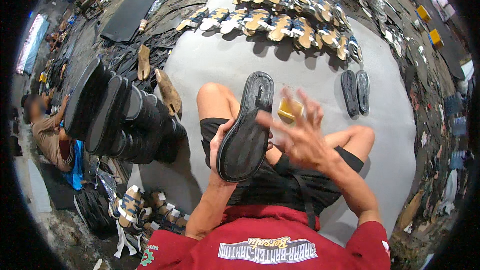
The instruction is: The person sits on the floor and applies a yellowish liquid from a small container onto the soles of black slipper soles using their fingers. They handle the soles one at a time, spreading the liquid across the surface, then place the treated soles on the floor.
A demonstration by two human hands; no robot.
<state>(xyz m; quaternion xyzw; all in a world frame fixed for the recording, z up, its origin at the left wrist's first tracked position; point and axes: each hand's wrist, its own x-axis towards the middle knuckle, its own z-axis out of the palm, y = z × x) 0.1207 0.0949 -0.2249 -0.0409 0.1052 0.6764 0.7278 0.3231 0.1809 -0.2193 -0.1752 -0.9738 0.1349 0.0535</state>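
Over my lap, my left hand [218, 142] grips a black shoe sole [243, 142] by its left edge, its glossy inner face turned up and its toe pointing away. Close to the sole's right edge is my right hand [307, 142], smeared by motion, with its fingers spread. One of its fingers overlaps the sole in view; whether it touches, I cannot tell. Partly behind that hand, a small yellow container [290, 110] sits on the grey mat between my legs. A pair of dark soles [349, 92] lies on the mat to the right.
Tall stacks of black soles [120, 115] stand at the left, beside wooden shoe lasts [169, 92]. Rows of strapped sandals [280, 26] line the far part of the grey mat [200, 55]. A person [52, 135] sits at far left. Scraps litter the surrounding floor.
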